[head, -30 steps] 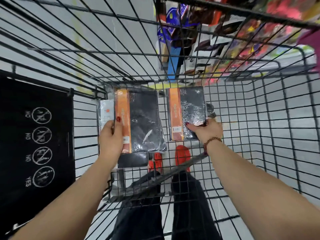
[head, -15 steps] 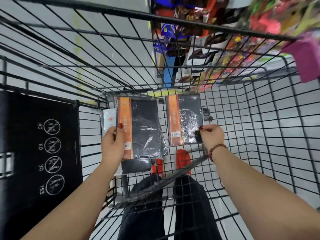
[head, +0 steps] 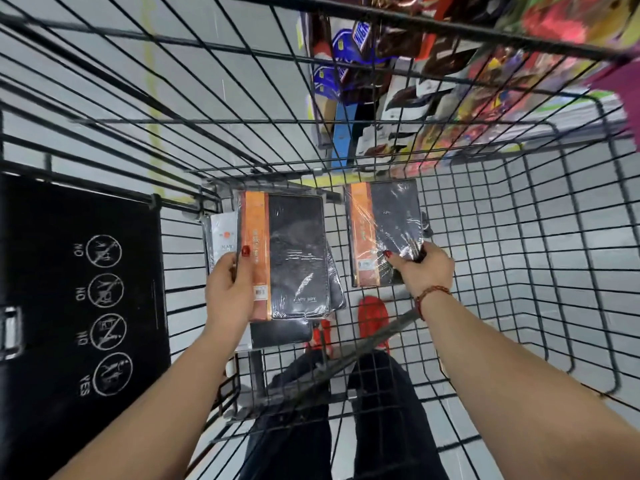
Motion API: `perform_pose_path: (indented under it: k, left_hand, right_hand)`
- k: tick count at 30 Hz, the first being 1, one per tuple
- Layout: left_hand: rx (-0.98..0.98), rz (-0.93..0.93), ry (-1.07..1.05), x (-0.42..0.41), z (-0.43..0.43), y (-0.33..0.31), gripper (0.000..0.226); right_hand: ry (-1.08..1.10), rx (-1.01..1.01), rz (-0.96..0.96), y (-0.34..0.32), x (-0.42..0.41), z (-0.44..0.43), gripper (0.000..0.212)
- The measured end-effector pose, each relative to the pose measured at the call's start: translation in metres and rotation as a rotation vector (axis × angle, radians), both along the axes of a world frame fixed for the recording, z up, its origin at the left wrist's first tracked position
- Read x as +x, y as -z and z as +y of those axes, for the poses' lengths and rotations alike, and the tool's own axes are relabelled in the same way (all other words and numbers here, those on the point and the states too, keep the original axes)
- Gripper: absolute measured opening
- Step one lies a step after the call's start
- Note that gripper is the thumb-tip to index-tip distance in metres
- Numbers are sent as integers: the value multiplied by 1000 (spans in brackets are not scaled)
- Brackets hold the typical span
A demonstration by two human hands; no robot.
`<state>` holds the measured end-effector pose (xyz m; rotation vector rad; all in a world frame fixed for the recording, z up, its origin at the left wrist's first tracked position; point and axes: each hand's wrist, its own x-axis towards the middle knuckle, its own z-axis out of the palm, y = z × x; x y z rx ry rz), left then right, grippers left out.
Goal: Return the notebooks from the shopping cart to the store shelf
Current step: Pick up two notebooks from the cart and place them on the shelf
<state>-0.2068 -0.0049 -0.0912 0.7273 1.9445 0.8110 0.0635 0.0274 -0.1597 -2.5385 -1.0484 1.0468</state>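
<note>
Left fingers (head: 242,258) clasping the notebook stack (head: 298,258), right fingers (head: 394,261) pinching the lone notebook (head: 384,223) mid-frame, I'm aiming to raise both level past the cart (head: 450,29) wires.

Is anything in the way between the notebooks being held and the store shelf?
Nothing blocks the hands: the left hand grips a stack of notebooks, the right hand a single notebook. But the cart's wire wall stands between them and the shelf beyond, so they probably must go up over it.
</note>
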Motion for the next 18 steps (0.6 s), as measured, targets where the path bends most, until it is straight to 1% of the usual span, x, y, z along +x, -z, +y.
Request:
perform_pose_path:
  k: [3,5,7,10,11,13,16,18]
  left_hand:
    - [5,12,19,-4,-1,-7,23]
    - [7,18,28,-6,-2,-12,22]
    - [-7,2,18,-7,-4,-17,22]
    - [-42,-32,7,-8,-7,-28,26]
    - [-49,-42,6,-8,-9,-33,26]
    - [-48,-43,11,-6,-11,-45,28]
    - [-30,-55,17,0,-15,-67,27]
    - [7,-50,33,8,-17,-85,27]
  right_hand:
    - [36,68,-129,-6,-4,-4,46]
    - [119,91,-147,-13,-4,-7,41]
    - [192,101,-30,-24,0,-12,27]
    - [181,166,178,-47,7,-17,6]
    - [188,187,257,-57,8,-17,3]
    - [224,241,351,-78,8,-19,6]
    - [264,307,415,-111,10,-31,11]
    - [285,390,456,-139,14,-41,16]
